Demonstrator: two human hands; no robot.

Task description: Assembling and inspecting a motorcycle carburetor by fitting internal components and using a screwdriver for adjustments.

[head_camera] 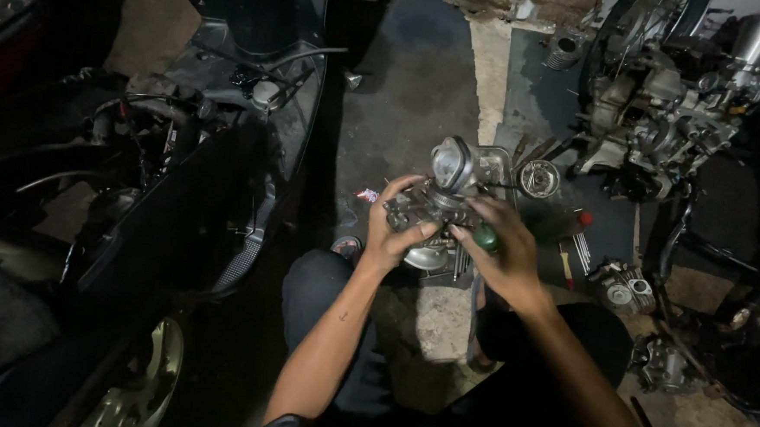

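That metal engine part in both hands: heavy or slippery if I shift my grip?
The metal engine part looks like solid cast metal, so probably heavy for its size. Its lumpy, ribbed shape should give the left hand and right hand purchase, though it may be oily.

One small crumpled wrapper (368, 195), red and white with a touch of blue, lay on the dark floor mat (404, 93), just left of the left hand (394, 232) and near the scooter's side panel (288, 139). Its shape was irregular and too small to tell further. No labels, signs or screens could be made out.
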